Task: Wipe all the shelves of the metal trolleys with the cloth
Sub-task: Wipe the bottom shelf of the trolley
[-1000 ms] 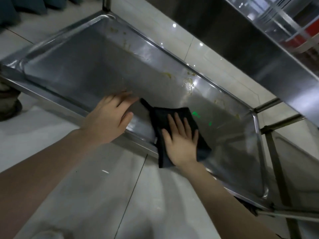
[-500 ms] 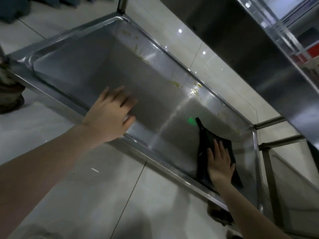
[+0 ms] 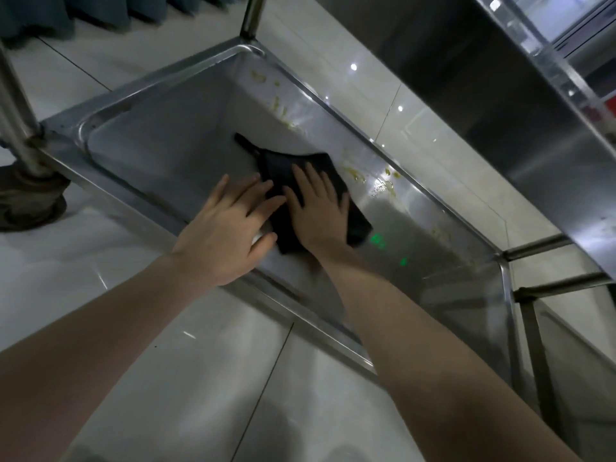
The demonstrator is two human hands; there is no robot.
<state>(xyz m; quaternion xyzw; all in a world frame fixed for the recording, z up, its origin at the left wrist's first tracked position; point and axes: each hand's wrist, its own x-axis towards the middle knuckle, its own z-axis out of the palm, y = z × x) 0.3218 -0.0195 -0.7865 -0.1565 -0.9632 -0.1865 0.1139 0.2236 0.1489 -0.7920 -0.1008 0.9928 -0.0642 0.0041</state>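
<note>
Your right hand point(image 3: 318, 213) lies flat on the black cloth point(image 3: 276, 161), fingers straight and spread, palm pressing it onto the bottom shelf point(image 3: 160, 155) of the trolley. No pinch, no curl. A flat palm loads the whole cloth, so my read is scrubbing, not carrying.

Your left hand point(image 3: 226, 230) is flat too, just left of the cloth, fingertips touching its edge, wrist over the shelf's near rim. Likely a brace so you can lean in low. It could also be pinning the cloth edge; can't tell which. Hands are side by side, close together, neither clamped on anything.

The cloth sits about mid-length of the shelf.

Around the cloth:
- Yellow smears point(image 3: 355, 173) just beyond it to the right, along the far rim. More smears point(image 3: 281, 110) beyond it toward the far corner. That strip looks unwiped, so it's probably next.
- Green light spots point(image 3: 376, 242) on the steel just right of the cloth. They look like reflections, not dirt.
- The upper shelf point(image 3: 500, 111) overhangs above and right of the cloth. Expect tight headroom when you reach for the far rim.
- Corner post point(image 3: 251, 15) beyond the cloth. Another post point(image 3: 13, 101) and a wheel point(image 3: 30, 198) are well left of it.
- Crossbars point(image 3: 540, 245) well right of the cloth, at the shelf's end. They may crowd your elbow there.
</note>
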